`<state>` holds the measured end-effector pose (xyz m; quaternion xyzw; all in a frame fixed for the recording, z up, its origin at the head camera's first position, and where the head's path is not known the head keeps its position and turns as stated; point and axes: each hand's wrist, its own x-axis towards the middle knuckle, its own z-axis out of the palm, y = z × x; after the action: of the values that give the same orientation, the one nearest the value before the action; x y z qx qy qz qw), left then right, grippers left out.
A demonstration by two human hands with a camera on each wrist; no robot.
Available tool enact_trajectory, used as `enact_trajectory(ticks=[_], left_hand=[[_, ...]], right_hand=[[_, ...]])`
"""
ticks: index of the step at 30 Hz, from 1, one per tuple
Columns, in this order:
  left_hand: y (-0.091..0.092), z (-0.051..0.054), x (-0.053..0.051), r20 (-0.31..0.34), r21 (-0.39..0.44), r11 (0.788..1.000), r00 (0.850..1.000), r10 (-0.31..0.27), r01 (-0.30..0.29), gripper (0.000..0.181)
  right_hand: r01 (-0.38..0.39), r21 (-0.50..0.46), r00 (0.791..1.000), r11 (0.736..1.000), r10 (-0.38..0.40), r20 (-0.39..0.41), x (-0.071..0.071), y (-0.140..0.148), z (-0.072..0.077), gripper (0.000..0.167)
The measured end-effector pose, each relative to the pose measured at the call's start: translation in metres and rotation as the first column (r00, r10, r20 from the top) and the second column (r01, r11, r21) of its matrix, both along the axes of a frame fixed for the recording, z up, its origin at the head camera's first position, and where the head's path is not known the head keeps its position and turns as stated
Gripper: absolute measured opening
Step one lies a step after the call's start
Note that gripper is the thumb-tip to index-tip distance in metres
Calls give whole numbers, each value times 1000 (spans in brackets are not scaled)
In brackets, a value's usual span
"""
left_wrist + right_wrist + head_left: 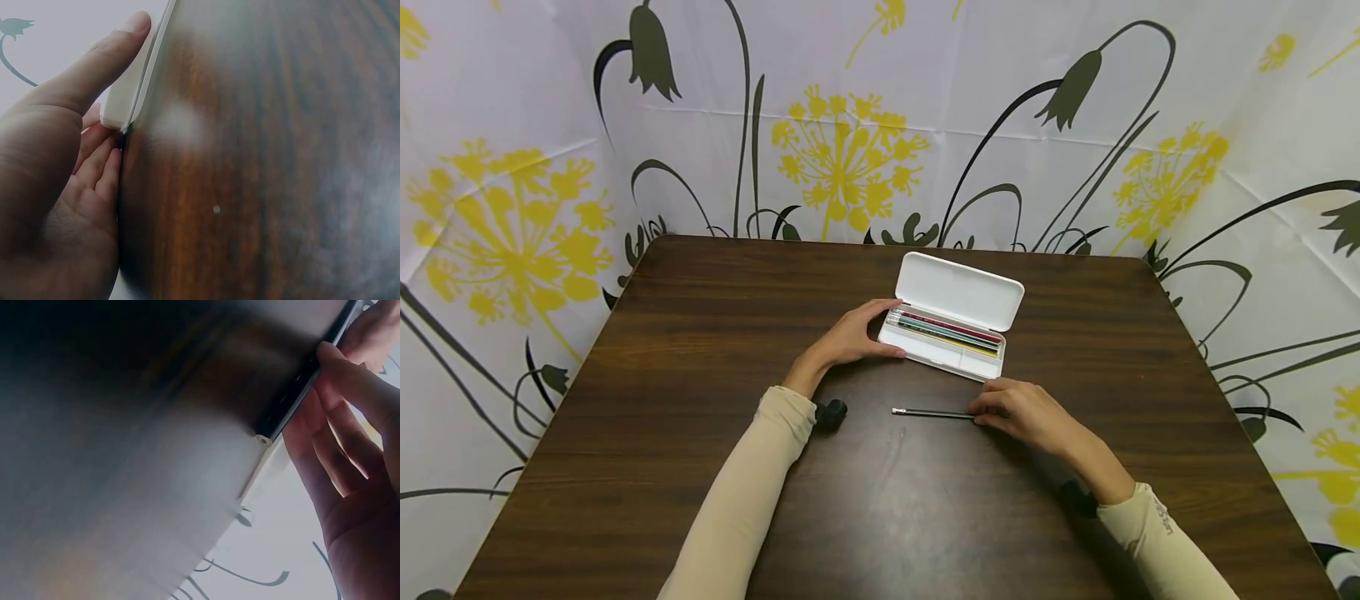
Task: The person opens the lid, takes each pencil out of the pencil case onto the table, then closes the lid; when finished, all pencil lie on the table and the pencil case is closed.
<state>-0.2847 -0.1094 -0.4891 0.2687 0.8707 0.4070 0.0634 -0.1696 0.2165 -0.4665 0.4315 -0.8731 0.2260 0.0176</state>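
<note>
A white pencil case (925, 346) lies on the table with its lid (958, 292) swung back. Inside it, several pencils (951, 323) in red, teal, dark and yellow tones lie side by side. My left hand (850, 333) holds the case's left end, thumb along the front side and fingers at the back; the left wrist view shows the thumb on the case wall (125, 103). In front of the case, my right hand (1026, 408) pinches a dark pencil (928, 412) near its right end. Its eraser end points left; the right wrist view shows its flat, unsharpened tip.
The dark wooden table (700, 333) reaches back to a white curtain (1000, 50) with yellow and grey flowers. Dark wrist cameras sit at both cuffs, the left one (831, 415) close to the tabletop.
</note>
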Motion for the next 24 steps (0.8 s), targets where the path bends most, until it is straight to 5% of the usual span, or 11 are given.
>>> enact_trajectory(ticks=[6,13,18,24], left_hand=[[-1,0,-1,-8,5,1000,1000,-12,12,91],[-4,1,-2,-13,16,1000,1000,13,-13,90],[-2,-1,1,-7,17,1000,1000,6,-6,91],[0,0,0,-21,35,999,1000,-2,3,90]], right_hand=[[7,-28,999,1000,-6,51,-6,1,8,17],[253,-117,966,960,-257,-18,-52,-8,31,13],[355,-19,935,935,-355,1,-82,-17,22,10],[374,45,927,926,-375,18,-91,-21,13,15]])
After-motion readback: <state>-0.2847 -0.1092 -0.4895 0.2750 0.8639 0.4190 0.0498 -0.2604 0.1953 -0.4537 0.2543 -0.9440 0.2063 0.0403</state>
